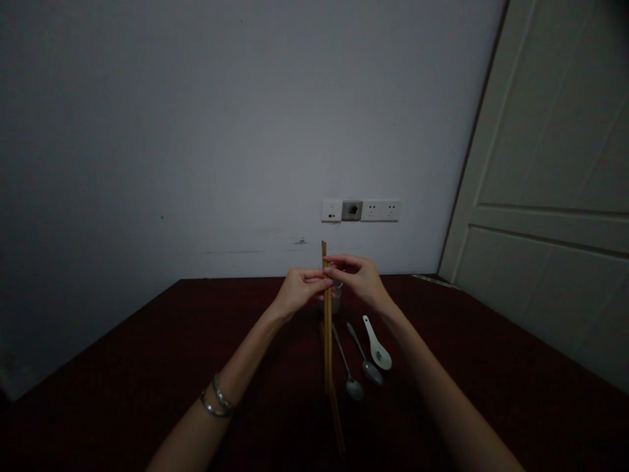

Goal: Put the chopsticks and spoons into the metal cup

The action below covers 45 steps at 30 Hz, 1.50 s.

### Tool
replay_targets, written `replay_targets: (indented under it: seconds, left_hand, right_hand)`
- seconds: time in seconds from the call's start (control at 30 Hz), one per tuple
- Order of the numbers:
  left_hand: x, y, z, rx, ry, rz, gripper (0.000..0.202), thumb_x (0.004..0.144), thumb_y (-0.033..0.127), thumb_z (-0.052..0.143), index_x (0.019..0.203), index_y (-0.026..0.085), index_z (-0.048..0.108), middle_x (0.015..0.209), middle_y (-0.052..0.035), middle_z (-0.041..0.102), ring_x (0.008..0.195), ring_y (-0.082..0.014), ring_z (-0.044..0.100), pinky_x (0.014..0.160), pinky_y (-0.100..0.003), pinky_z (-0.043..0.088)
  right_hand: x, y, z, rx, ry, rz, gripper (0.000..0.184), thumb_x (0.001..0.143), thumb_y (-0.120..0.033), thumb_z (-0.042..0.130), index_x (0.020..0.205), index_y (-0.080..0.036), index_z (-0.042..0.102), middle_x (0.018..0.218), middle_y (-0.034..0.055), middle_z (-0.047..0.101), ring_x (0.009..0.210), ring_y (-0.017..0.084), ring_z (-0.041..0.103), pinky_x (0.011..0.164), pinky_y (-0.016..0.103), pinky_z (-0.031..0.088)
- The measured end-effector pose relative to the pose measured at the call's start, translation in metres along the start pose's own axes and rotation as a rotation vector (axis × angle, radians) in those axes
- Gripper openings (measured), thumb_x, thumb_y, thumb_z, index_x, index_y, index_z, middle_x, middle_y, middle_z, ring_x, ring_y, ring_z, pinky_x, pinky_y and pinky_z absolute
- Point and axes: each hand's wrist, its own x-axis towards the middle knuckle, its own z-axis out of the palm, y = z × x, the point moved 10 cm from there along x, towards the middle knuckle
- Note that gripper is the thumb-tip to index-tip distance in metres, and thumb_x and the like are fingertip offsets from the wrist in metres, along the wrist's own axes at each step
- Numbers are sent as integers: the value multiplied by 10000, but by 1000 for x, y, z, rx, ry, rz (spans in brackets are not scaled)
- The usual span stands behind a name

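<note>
A pair of wooden chopsticks [327, 341] stands nearly upright in front of me, pinched near the top by both hands. My left hand [301, 290] is closed on them from the left, and my right hand [358, 278] grips them slightly higher from the right. Behind the fingers stands a clear cup or jar [336, 303], partly hidden. More chopsticks [337, 419] lie on the table below the held pair. Just to their right rest a long-handled metal spoon [354, 388], a second metal spoon [372, 372] and a white ceramic soup spoon [380, 354].
The dark red table [147, 367] reaches back to a pale wall [221, 131]. Sockets and a switch plate [381, 210] are set in the wall above it. A panelled door [550, 196] stands on the right. A thin strip [435, 282] lies at the table's back right.
</note>
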Motion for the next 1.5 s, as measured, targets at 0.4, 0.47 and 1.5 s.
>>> replay_targets:
  seconds: [0.4, 0.47, 1.5]
  left_hand:
    - [-2, 6, 0, 61, -20, 6, 273, 710, 281, 640, 885, 73, 658, 822, -128, 687, 694, -168, 655, 611, -243, 495]
    - [-3, 9, 0, 62, -14, 10, 261, 709, 275, 640, 870, 70, 660, 819, -127, 688, 694, -164, 654, 620, -241, 498]
    - [-9, 28, 0, 136, 44, 105, 204, 693, 257, 648, 791, 80, 676, 738, -96, 693, 674, -172, 644, 637, -261, 506]
  right_hand:
    - [-14, 27, -47, 17, 76, 257, 300, 682, -326, 636, 910, -137, 682, 765, 70, 696, 702, 152, 637, 725, 309, 501]
    - [-26, 41, -42, 35, 31, 333, 295, 649, -316, 668, 871, -123, 689, 752, 79, 700, 694, 159, 644, 732, 314, 502]
    - [-68, 44, 25, 70, -24, 269, 293, 608, -400, 689, 726, -132, 704, 686, 49, 676, 656, 176, 611, 642, 292, 470]
